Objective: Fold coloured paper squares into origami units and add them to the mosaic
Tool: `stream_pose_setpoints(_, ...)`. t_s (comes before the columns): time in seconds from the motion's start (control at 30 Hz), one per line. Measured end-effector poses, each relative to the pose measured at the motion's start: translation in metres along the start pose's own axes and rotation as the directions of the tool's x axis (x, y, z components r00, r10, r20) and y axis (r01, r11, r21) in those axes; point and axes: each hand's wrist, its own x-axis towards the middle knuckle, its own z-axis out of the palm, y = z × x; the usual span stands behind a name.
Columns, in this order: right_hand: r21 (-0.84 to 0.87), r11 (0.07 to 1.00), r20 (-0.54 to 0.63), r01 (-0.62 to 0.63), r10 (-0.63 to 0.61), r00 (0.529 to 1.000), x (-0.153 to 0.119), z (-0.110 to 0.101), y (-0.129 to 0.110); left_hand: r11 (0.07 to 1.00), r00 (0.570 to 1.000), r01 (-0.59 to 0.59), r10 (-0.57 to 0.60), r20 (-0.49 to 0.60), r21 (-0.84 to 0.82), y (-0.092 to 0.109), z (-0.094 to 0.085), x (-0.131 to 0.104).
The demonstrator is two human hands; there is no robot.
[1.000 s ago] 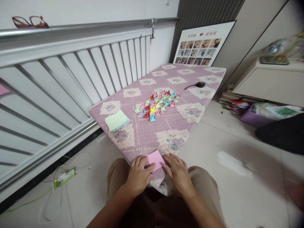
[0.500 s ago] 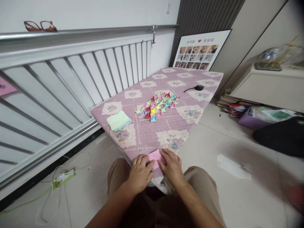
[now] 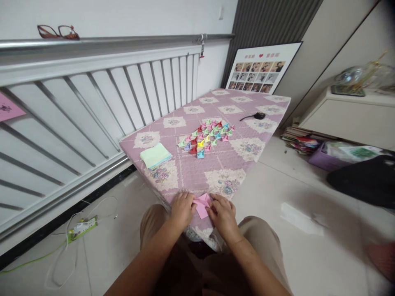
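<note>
A pink sheet of folding paper (image 3: pixel 202 209) lies at the near corner of the table, between my hands, with a raised fold along its upper part. My left hand (image 3: pixel 182 211) grips its left edge, thumb toward the sheet. On the other side, my right hand (image 3: pixel 222 214) pinches the right edge, its fingers curled. Farther up the cloth stand several small folded paper pieces (image 3: pixel 200 144) in rows, coloured red, green, pink, yellow and blue. To their left rests a stack of paper sheets (image 3: pixel 155 155), pale green on top.
The table (image 3: pixel 191 172) wears a purple floral cloth. A black object with a cord (image 3: pixel 259 116) sits toward its far right. A white radiator (image 3: pixel 101 111) runs along the left; a power strip (image 3: pixel 82 229) lies on the floor. A purple bin (image 3: pixel 324 158) stands at right.
The pink paper was lying flat and now shows a raised fold along its top. My left hand has moved slightly up; my right fingers have curled in at its edge.
</note>
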Motion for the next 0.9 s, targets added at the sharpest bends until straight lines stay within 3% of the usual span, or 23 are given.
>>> stream_pose_setpoints(0.27,-0.115,0.986,0.004,0.12,-0.121,0.993,0.001,-0.016,-0.012,0.99,0.988,-0.14,0.141,0.064,-0.018,-0.006,-0.005,0.008)
stream_pose_setpoints(0.53,-0.073,0.971,0.099,0.23,-0.222,0.97,-0.006,-0.019,-0.002,0.955,0.963,-0.263,0.25,0.102,0.138,-0.012,-0.003,0.002)
stream_pose_setpoints(0.9,-0.048,0.971,0.11,0.234,-0.228,0.968,-0.032,-0.027,0.006,0.908,0.934,-0.338,0.29,0.209,0.247,0.007,-0.016,-0.022)
